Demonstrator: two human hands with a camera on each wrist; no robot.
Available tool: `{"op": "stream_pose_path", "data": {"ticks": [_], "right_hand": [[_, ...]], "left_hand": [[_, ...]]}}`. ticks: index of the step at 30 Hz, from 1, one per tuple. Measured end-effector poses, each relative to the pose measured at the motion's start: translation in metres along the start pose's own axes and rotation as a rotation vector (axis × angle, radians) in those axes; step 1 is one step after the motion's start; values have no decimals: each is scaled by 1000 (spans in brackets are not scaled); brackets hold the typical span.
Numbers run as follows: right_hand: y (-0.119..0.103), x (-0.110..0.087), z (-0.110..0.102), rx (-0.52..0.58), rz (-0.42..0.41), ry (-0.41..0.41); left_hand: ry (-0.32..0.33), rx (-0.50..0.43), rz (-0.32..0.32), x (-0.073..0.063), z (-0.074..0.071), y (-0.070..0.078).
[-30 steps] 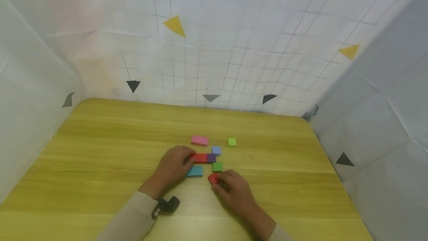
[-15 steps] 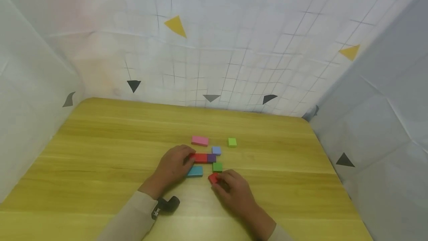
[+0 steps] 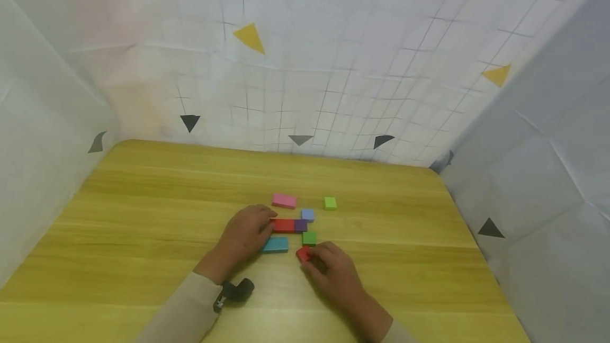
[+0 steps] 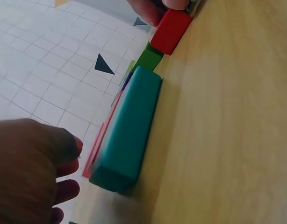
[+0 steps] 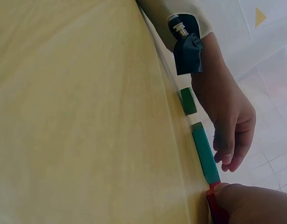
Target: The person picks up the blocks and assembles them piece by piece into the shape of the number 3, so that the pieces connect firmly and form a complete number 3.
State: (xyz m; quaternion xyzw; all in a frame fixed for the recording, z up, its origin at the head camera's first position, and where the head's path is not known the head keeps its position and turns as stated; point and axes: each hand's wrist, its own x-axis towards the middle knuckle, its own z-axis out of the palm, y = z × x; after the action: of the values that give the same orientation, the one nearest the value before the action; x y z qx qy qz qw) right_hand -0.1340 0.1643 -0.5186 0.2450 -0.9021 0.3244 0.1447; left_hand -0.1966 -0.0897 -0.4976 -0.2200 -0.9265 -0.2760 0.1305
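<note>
1. Head view: eight blocks show on the wood-grained surface (image 3: pixel 405 253): a long red block (image 3: pixel 284 225) and a small red block (image 3: pixel 302 253), plus one each of pink block (image 3: pixel 284 201), lime block (image 3: pixel 330 204), periwinkle block (image 3: pixel 307 215), purple block (image 3: pixel 301 225), green block (image 3: pixel 309 238) and teal block (image 3: pixel 275 245). The purple one meets the long red one's right end.
2. Same view: the right hand (image 3: pixel 335 271) has a narrow grip, pinching the small red block just nearer the person than the green one. The left hand (image 3: pixel 245 233) overlaps the long red block's left end; contact cannot be told here.
3. Left wrist view: the one teal block lies in front, the left fingertips apart from it. That grip is loosely bent, around nothing visible.
4. Right wrist view: one red, one teal and one dark green block (image 5: pixel 188 101) show, the last beyond the teal. The right thumb presses the red one; the left fingers curve loosely above the teal.
</note>
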Motion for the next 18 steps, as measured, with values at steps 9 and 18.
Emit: {"op": "stream_pose_path", "data": {"ticks": [9,18], "right_hand": [[1,0,0,9,-4,12],[3,-1,2,19,-62,49]], "left_hand": [[-45,31,0,1,-4,9],[-201,35,112,-5,-14,23]]}}
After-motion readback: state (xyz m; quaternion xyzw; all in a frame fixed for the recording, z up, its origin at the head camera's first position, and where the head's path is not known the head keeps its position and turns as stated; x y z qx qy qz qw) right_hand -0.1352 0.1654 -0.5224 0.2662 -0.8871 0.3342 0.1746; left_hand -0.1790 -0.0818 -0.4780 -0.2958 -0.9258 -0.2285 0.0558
